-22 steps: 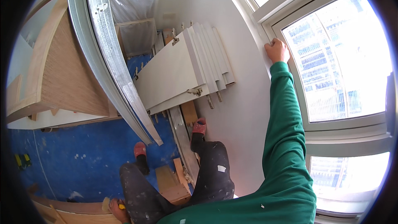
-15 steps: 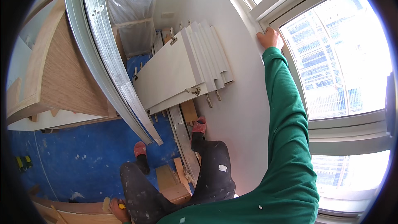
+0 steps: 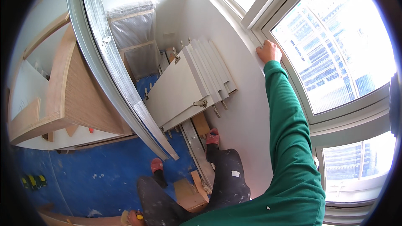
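My right hand [image 3: 269, 51], at the end of a green sleeve [image 3: 287, 117], is closed against the inner edge of the pale window frame [image 3: 289, 73], near its upper left corner. What its fingers hold, if anything, is hidden. At the lower edge, beside my dark trouser leg, my left hand [image 3: 135, 219] is closed around a brush [image 3: 125, 217]. Pale bristles and a bit of yellow handle show; the rest is cut off by the picture's edge.
White door panels [image 3: 180, 90] with hinges lean against the wall. Long metal channels [image 3: 125, 83] rise on the left. Beyond them stands a wooden cabinet [image 3: 90, 88]. Blue sheeting [image 3: 109, 175] covers the floor, with wood offcuts [image 3: 186, 192] by my feet. A yellow-black object [image 3: 33, 182] lies far left.
My view has tilted, so the floor and panels sit lower and further right. My right hand has slid slightly down along the window frame. The left hand still holds the brush.
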{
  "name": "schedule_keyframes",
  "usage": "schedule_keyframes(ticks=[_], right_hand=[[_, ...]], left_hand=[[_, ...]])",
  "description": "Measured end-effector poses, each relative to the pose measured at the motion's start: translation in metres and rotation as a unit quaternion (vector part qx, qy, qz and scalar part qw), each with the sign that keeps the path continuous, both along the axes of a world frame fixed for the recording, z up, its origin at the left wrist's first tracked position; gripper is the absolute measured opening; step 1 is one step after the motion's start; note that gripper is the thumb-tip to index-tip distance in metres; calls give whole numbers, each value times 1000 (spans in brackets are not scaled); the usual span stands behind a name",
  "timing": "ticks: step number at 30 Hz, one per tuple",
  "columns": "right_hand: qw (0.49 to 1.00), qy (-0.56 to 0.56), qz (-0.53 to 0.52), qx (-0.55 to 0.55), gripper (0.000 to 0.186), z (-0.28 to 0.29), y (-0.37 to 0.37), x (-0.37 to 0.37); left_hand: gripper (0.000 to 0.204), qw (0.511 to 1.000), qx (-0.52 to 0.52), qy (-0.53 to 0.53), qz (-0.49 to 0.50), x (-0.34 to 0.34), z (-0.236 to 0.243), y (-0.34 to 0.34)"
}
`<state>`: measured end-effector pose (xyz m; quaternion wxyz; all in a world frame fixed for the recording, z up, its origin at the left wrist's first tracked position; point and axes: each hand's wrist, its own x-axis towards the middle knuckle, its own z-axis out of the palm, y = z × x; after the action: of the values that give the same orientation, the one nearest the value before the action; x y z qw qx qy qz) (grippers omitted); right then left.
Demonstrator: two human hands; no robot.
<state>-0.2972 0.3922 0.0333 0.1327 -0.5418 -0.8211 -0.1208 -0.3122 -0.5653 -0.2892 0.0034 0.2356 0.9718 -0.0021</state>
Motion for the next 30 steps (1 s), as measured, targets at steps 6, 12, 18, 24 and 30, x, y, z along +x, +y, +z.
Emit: schedule_keyframes(ticks=[6, 12, 18, 24, 30], right_hand=[[1000, 11, -7, 13, 42, -8, 21, -19], [997, 79, 11, 24, 27, -12, -10, 12], [997, 71, -14, 9, 24, -4, -23, 35], [992, 118, 50, -18, 19, -13, -35, 65], [975, 133, 179, -7, 28, -25, -116, 137]], left_hand=[[32, 997, -20, 55, -41, 0, 9, 0], [31, 998, -17, -64, -12, -5, 3, -15], [23, 987, 70, -144, -10, -9, 1, -8], [30, 983, 66, -167, 34, -8, 14, -5], [30, 985, 152, -75, 21, 8, 28, 14]])
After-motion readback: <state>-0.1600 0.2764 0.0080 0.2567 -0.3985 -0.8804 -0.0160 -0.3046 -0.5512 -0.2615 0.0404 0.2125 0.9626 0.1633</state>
